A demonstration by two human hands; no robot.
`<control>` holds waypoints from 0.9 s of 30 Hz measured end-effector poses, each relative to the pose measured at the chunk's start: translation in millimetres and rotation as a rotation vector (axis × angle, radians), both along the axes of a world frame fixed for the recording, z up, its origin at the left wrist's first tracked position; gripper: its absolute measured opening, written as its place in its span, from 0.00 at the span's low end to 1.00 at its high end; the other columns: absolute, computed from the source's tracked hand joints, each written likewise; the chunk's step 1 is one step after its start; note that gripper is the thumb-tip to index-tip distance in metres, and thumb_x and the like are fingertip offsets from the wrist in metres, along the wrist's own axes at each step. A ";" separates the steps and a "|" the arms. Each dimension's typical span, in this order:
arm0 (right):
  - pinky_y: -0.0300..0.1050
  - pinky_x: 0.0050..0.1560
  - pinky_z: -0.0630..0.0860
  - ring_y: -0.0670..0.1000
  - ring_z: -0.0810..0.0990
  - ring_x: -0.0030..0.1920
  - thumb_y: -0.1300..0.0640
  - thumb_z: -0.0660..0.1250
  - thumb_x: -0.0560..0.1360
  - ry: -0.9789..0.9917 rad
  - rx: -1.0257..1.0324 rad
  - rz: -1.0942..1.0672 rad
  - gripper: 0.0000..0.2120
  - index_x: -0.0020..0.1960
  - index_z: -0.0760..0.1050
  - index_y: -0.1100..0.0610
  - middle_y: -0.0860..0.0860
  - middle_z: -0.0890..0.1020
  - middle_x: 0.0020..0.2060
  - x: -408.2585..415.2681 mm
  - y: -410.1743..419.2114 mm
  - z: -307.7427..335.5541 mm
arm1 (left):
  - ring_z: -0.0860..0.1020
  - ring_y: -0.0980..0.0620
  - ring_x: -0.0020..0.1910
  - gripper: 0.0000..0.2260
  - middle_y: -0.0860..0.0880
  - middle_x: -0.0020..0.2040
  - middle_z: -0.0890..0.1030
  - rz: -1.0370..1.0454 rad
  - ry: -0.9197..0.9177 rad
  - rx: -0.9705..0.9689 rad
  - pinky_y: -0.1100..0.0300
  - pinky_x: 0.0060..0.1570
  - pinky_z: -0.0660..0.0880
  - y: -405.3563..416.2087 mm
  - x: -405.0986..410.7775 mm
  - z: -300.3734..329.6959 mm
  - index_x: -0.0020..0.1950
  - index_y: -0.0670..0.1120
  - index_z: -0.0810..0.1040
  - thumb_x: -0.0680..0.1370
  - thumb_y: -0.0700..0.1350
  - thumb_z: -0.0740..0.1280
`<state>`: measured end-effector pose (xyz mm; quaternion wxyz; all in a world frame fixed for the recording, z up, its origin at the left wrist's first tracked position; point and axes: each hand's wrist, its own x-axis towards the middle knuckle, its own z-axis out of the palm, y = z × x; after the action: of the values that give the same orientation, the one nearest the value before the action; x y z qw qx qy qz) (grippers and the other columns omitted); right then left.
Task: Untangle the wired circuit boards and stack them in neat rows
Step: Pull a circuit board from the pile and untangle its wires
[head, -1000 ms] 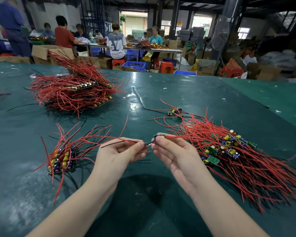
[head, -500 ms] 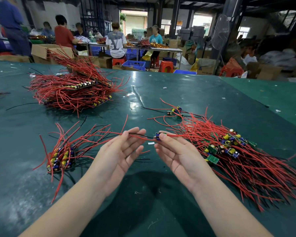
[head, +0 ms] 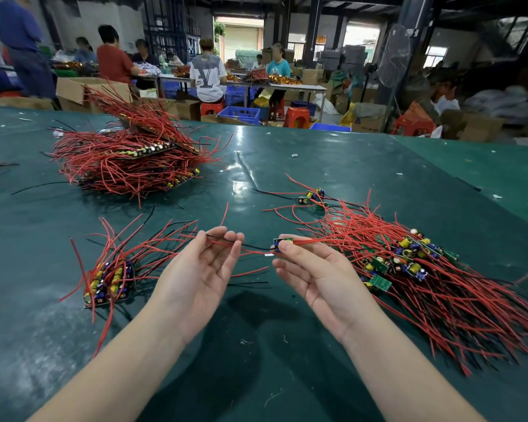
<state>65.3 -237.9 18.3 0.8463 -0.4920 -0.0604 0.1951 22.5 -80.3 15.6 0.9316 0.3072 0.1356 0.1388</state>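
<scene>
Two hands, one small green circuit board [head: 282, 242] between them.
Right hand [head: 314, 277] pinches the board; left hand [head: 200, 274], fingers straight, carries its thin red and black wires [head: 250, 249]; tangled red heap [head: 424, 269] right, neat stack [head: 110, 280] left.

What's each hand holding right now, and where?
The right hand pinches a small circuit board at its edge. The left hand, fingers straight, has that board's wires across its fingertips.

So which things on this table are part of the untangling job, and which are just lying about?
Part of the job:
- small board pinched in the right hand
- its wires across the left hand fingertips
- tangled pile, right
- neat row, left
- big stack, far left

Lying about:
- white scraps on the green table
- cardboard boxes
- blue crate
</scene>
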 end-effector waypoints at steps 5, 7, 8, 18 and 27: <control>0.37 0.35 0.79 0.50 0.84 0.36 0.58 0.77 0.57 0.037 0.005 0.014 0.12 0.40 0.86 0.58 0.55 0.86 0.41 2.6 -3.2 0.1 | 0.82 0.54 0.40 0.13 0.51 0.39 0.83 -0.073 0.032 0.012 0.63 0.41 0.77 4.1 -3.2 2.9 0.46 0.47 0.80 0.82 0.48 0.58; 0.37 0.34 0.79 0.50 0.85 0.36 0.59 0.76 0.59 0.074 0.025 0.018 0.10 0.40 0.86 0.58 0.56 0.86 0.41 3.5 -3.6 0.3 | 0.83 0.54 0.40 0.14 0.51 0.40 0.82 -0.097 0.013 -0.016 0.63 0.38 0.79 3.8 -4.4 4.3 0.41 0.47 0.76 0.82 0.49 0.58; 0.37 0.34 0.79 0.50 0.85 0.37 0.59 0.76 0.60 0.092 0.034 0.021 0.09 0.39 0.86 0.58 0.56 0.86 0.41 4.0 -3.6 0.4 | 0.84 0.53 0.41 0.15 0.50 0.40 0.82 -0.112 0.004 -0.021 0.63 0.38 0.80 3.7 -4.7 4.4 0.38 0.47 0.74 0.82 0.49 0.58; 0.48 0.52 0.81 0.53 0.84 0.44 0.63 0.68 0.71 0.008 0.124 -0.099 0.04 0.45 0.78 0.58 0.56 0.85 0.44 11.1 -7.8 6.8 | 0.83 0.49 0.50 0.14 0.46 0.53 0.84 -0.196 -0.036 0.106 0.58 0.44 0.82 3.8 -4.5 0.7 0.49 0.44 0.79 0.82 0.49 0.57; 0.42 0.52 0.71 0.47 0.73 0.43 0.57 0.63 0.78 -0.890 -0.801 -1.021 0.23 0.73 0.67 0.49 0.49 0.76 0.43 28.2 -77.8 45.2 | 0.83 0.48 0.53 0.16 0.44 0.56 0.83 -0.636 0.102 0.512 0.57 0.49 0.81 -13.0 -11.9 -7.8 0.54 0.44 0.82 0.72 0.51 0.63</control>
<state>93.6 -315.7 63.5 0.4859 -0.7583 -0.0852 -0.4262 10.6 -93.3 7.8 0.8138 0.5620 0.0409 -0.1423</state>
